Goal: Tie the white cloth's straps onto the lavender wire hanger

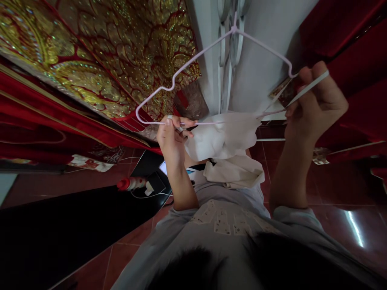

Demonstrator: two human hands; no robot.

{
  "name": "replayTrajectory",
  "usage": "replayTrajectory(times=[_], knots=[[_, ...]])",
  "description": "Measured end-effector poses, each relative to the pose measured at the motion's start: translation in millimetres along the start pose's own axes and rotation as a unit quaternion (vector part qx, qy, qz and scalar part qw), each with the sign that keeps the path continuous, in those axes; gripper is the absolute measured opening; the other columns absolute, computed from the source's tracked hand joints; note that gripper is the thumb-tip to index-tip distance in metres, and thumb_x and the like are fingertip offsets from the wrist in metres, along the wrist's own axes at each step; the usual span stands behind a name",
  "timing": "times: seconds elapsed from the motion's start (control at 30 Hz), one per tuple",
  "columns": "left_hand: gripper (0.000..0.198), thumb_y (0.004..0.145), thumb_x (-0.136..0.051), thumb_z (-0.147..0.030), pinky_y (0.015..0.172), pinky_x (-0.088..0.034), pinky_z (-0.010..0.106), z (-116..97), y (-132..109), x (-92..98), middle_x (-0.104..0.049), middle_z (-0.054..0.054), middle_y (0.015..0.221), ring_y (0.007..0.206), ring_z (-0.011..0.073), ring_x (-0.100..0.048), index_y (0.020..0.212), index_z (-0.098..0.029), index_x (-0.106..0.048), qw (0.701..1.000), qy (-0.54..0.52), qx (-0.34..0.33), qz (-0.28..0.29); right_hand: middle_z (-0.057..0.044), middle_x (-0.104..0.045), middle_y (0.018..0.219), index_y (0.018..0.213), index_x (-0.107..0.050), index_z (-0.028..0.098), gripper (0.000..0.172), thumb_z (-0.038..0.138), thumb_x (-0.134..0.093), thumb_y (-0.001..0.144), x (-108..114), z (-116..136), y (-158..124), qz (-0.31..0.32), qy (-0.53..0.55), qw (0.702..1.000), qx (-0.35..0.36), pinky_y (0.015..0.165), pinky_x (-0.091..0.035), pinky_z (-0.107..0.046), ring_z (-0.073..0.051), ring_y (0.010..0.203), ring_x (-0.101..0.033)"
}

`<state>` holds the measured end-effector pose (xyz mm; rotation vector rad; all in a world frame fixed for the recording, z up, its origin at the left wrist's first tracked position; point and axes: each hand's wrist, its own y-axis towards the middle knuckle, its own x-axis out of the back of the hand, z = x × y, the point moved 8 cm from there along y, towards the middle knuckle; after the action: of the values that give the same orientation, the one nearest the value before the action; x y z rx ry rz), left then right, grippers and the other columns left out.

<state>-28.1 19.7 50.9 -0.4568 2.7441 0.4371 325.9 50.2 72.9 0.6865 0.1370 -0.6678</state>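
A pale pink clothes hanger (pixel 202 52) hangs upright in front of me, its top against white scrolled metalwork. My left hand (pixel 174 133) grips its bottom bar near the left end, and a bit of white strap shows at those fingers. Beside the hanger's right end, my right hand (pixel 316 102) pinches a thin white strap (pixel 308 89), pulled out into a loop. From the straps a white, thin-looking garment (pixel 225 135) droops below the bar, between my two hands. Its lower part is bunched, and its kind is unclear.
Red and gold sequined garments (pixel 121 52) hang at the left, with red cloth (pixel 356 76) at the right. A black table (pixel 90 217) at lower left bears a red-capped bottom-lit bottle (pixel 130 184) and a dark box (pixel 155 183). Red tiles (pixel 335 189) cover the floor.
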Motion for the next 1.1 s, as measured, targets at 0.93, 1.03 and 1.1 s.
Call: replayTrajectory(times=[0.93,1.03,1.1], knots=[[0.018,0.091,-0.069,-0.029,0.055,-0.057,0.020,5.2,11.8,40.3,-0.083,0.007,0.109,0.093,0.0203,-0.080,0.100,-0.022,-0.082,0.989,0.037,-0.134,-0.051,-0.003,-0.078,0.097,0.128,-0.077,0.036,0.037,0.054,-0.060,0.101,-22.6,25.9,-58.5,0.290,-0.147,0.940,0.103,0.081,-0.057,-0.041,-0.021,0.090,-0.070],[0.016,0.092,-0.072,-0.024,0.054,-0.054,0.021,-3.0,14.1,71.2,-0.083,0.004,0.112,0.090,0.0184,-0.080,0.102,-0.027,-0.084,0.963,0.080,-0.222,-0.128,-0.003,-0.078,0.098,0.126,-0.078,0.035,0.036,0.053,-0.056,0.103,-20.6,28.8,-56.4,0.284,-0.144,0.941,0.112,0.083,-0.057,-0.041,-0.022,0.091,-0.071],[0.015,0.095,-0.074,-0.027,0.063,-0.060,0.026,-8.5,18.6,84.1,-0.083,0.004,0.115,0.091,0.0187,-0.080,0.107,-0.028,-0.084,0.952,0.100,-0.258,-0.132,-0.003,-0.078,0.097,0.125,-0.078,0.034,0.037,0.054,-0.055,0.104,-20.8,30.5,-56.1,0.284,-0.140,0.942,0.112,0.082,-0.057,-0.042,-0.022,0.090,-0.072]])
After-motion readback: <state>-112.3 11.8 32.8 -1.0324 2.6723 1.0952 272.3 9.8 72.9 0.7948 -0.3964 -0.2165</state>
